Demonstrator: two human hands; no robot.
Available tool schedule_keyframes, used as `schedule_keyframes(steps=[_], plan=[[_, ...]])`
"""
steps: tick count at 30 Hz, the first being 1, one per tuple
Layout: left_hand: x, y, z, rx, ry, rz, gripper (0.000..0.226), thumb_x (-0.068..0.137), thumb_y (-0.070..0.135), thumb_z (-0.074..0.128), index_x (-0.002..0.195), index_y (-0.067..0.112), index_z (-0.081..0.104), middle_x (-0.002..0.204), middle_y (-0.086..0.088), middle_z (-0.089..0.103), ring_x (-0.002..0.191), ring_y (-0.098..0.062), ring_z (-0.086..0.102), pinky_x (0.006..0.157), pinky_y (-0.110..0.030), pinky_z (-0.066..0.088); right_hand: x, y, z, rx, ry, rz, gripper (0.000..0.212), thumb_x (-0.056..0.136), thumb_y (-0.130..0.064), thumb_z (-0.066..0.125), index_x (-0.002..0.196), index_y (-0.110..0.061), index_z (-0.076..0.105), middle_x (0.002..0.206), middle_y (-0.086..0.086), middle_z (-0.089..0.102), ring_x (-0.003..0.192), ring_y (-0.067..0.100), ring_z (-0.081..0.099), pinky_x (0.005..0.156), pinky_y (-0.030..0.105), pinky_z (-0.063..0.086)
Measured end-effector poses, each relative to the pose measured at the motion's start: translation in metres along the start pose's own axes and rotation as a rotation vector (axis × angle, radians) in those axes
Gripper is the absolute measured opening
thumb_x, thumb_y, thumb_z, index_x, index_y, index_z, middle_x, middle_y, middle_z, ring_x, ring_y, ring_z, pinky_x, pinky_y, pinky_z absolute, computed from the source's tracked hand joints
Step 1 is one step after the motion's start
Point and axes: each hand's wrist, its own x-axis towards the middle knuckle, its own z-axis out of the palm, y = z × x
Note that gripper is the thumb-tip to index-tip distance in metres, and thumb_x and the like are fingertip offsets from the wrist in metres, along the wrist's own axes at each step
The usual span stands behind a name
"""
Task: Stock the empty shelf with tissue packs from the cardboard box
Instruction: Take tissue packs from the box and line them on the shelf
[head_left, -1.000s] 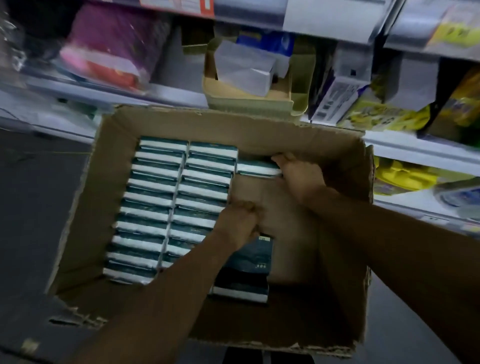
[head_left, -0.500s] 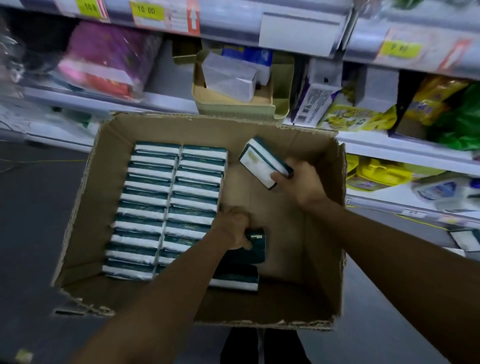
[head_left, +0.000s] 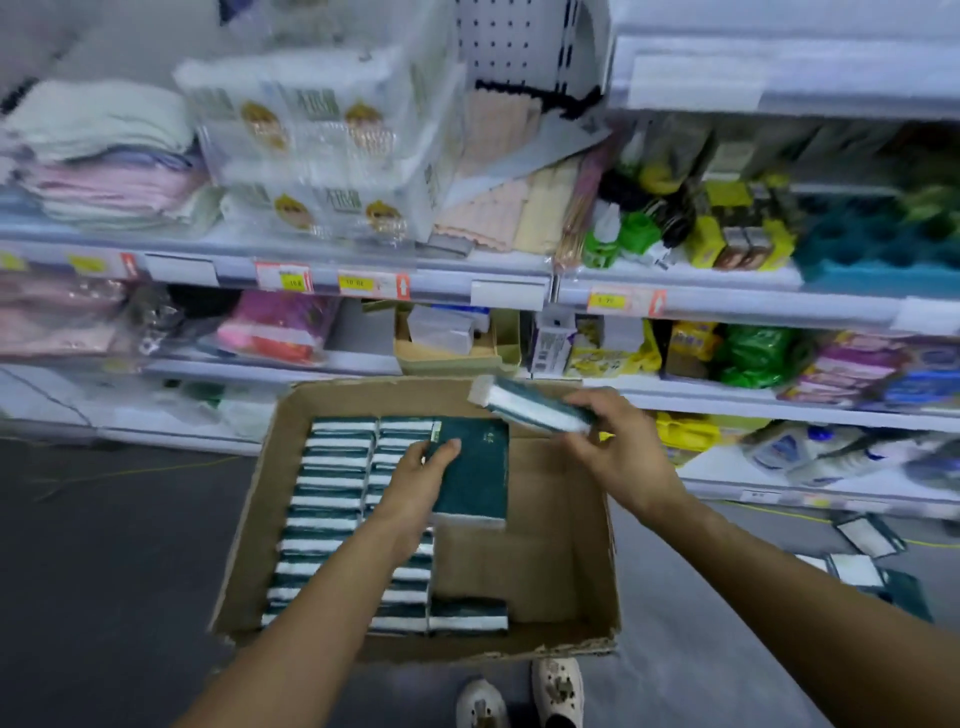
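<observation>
Crowding shelves (head_left: 519, 291) behind the cardboard box (head_left: 592, 561): towels (head_left: 98, 161), bottles (head_left: 613, 234).

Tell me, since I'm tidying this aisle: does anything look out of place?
Yes: a few dark green tissue packs lie loose on the grey floor right of the brown cardboard box, instead of boxed or shelved.

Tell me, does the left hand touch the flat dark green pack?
Touching. The head view shows the left hand gripping the pack's left edge, thumb on top.
</observation>
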Motion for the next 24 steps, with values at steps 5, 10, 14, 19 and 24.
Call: schedule_keyframes(steps=[5, 10, 14, 19, 24], plan=[[-0.046, 0.061, 0.029, -0.143, -0.139, 0.007, 0.057, 0.085, 0.071, 0.048, 0.110, 0.024, 0.070, 0.101, -0.007, 0.076, 0.091, -0.026, 0.073, 0.086, -0.047, 0.057, -0.010, -0.039, -0.034, -0.058, 0.048, -0.252, 0.047, 0.079, 0.006, 0.068, 0.116, -0.022, 0.056, 0.140, -0.002, 0.035, 0.128, 0.006, 0.041, 0.096, 0.017, 0.044], [-0.074, 0.105, 0.053, -0.179, -0.182, 0.238, 0.074, 0.065, 0.061, 0.073, 0.125, 0.020, 0.061, 0.110, -0.004, 0.074, 0.102, -0.026, 0.070, 0.095, -0.053, 0.052, -0.011, -0.086, -0.064, 0.165, 0.121, -0.171, 0.076, 0.074, -0.024, 0.084, 0.134, -0.035, 0.039, 0.146, -0.016, 0.029, 0.134, 0.005, 0.038, 0.102, 0.025, 0.044], [-0.094, 0.139, 0.080, -0.176, -0.151, 0.406, 0.075, 0.062, 0.059, 0.076, 0.124, 0.020, 0.059, 0.114, -0.001, 0.072, 0.104, -0.020, 0.069, 0.098, -0.048, 0.052, -0.005, -0.110, -0.098, 0.605, 0.171, 0.229, 0.064, 0.067, -0.050, 0.080, 0.123, -0.029, 0.058, 0.132, -0.008, 0.055, 0.128, 0.008, 0.048, 0.095, 0.027, 0.044], [-0.119, 0.171, 0.138, -0.083, -0.153, 0.544, 0.018, 0.090, 0.040, 0.064, 0.102, 0.035, 0.052, 0.100, 0.017, 0.063, 0.074, 0.012, 0.063, 0.062, -0.007, 0.049, 0.008, -0.121, -0.151, 0.746, 0.164, 0.353, 0.019, 0.084, -0.032, 0.071, 0.098, -0.019, 0.070, 0.097, -0.010, 0.072, 0.092, 0.003, 0.064, 0.066, 0.018, 0.048], [-0.135, 0.195, 0.207, -0.137, -0.174, 0.619, 0.076, 0.066, 0.068, 0.069, 0.125, 0.023, 0.055, 0.118, 0.002, 0.070, 0.104, -0.017, 0.069, 0.093, -0.044, 0.055, 0.025, -0.115, -0.221, 0.860, 0.279, 0.310, 0.013, 0.085, -0.020, 0.072, 0.095, -0.013, 0.069, 0.085, -0.005, 0.073, 0.080, 0.010, 0.065, 0.081, 0.035, 0.051]])
